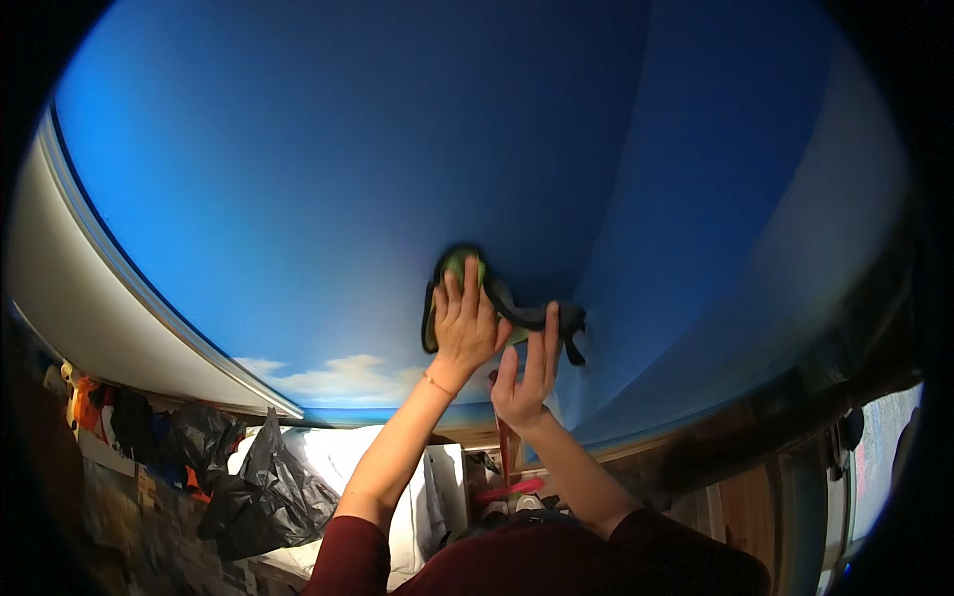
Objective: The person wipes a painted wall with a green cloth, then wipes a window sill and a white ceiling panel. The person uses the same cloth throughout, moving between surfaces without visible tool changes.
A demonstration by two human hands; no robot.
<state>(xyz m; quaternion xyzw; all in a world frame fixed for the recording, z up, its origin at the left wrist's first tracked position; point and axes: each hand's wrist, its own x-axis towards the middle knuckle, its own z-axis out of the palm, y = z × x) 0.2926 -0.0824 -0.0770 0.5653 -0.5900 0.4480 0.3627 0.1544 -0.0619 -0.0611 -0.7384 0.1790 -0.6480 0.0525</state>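
Note:
A blue wall surface (pixel 335 186) with a sky, cloud and beach picture fills the view before me. Against it lies a crumpled green and black cloth (pixel 522 311), its dark edging trailing to the right. My left hand (pixel 466 328) presses flat on the cloth's left part, fingers stretched upward. Lower and to the right, my right hand (pixel 528 376) has its fingers extended, the tips against the cloth's grey and black end. Behind the right wrist a narrow red object (pixel 504 451) runs downward; what it is cannot be told.
A pale trim strip (pixel 171 309) borders the blue surface at left. Below stand a black plastic bag (pixel 264 484) and white sheeting (pixel 406 499), with a pink object (pixel 510 490) near my shoes (pixel 529 503). Brown wooden panels (pixel 753 506) are at lower right.

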